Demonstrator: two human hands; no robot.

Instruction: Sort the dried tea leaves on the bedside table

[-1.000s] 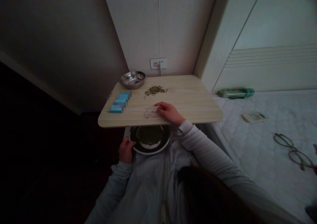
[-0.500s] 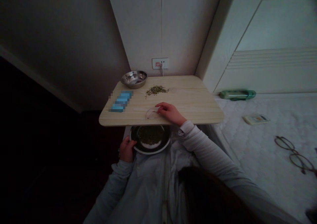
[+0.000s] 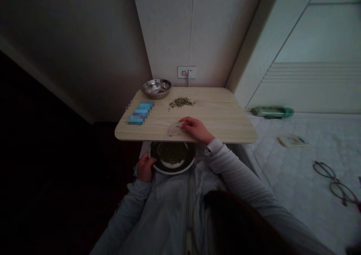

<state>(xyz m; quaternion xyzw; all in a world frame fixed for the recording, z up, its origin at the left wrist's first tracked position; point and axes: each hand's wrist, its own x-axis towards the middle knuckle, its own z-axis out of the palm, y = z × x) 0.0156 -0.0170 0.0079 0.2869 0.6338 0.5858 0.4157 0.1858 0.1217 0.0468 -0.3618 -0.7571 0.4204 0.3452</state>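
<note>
My left hand [image 3: 145, 168] is closed on the left rim of a shallow bowl [image 3: 180, 171] below the table's front edge, thumb over the rim. Small green grains [image 3: 172, 152], like beans or seeds, lie in the bowl. At the table's front my right hand [image 3: 195, 129] pinches a clear half-round plastic piece that looks like a protractor [image 3: 173, 129]. The curved side of this piece points left, its lower edge close to the tabletop; whether it touches is hard to tell. Farther back, a loose pile of the same sort of grains [image 3: 182, 102] is spread on the wooden table [image 3: 225, 119].
A steel bowl [image 3: 156, 89] stands at the table's back left, near a blurred blue item [image 3: 141, 112]. Behind is a wall socket [image 3: 186, 72] with a plug. On the white bedding to the right lie a green bottle [image 3: 272, 112], a remote control [image 3: 293, 141] and eyeglasses [image 3: 335, 180].
The view has shifted slightly, so the whole scene sits a little farther right. Both hands keep their holds, and the clear piece seems tilted up slightly more.
</note>
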